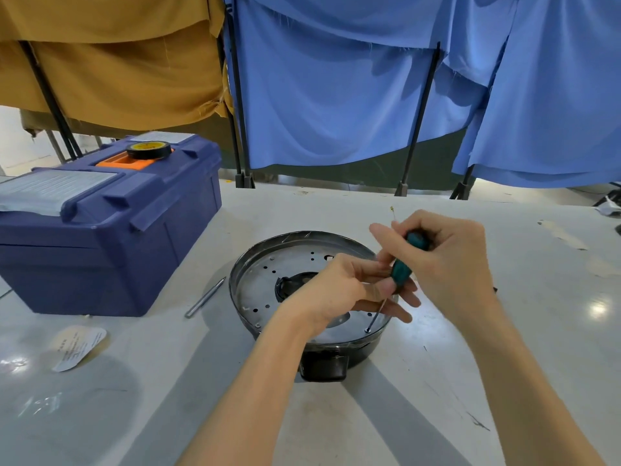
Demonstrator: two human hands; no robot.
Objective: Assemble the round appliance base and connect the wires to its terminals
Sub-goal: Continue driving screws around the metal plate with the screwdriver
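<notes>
The white tabletop (437,381) carries a blue toolbox (111,243) well to the left of the left hand (336,290). The round appliance base (268,250) lies directly beneath both hands, open side up. The right hand (450,260) curls around the top of a green-handled screwdriver (401,272). The left hand pinches the handle's lower end. The tilted shaft's tip meets a hole (368,330) just below the left fingers.

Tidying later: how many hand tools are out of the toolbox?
2: green screwdriver gripped by left hand and right hand; slim metal tool left of the base. Others may be hidden.
</notes>
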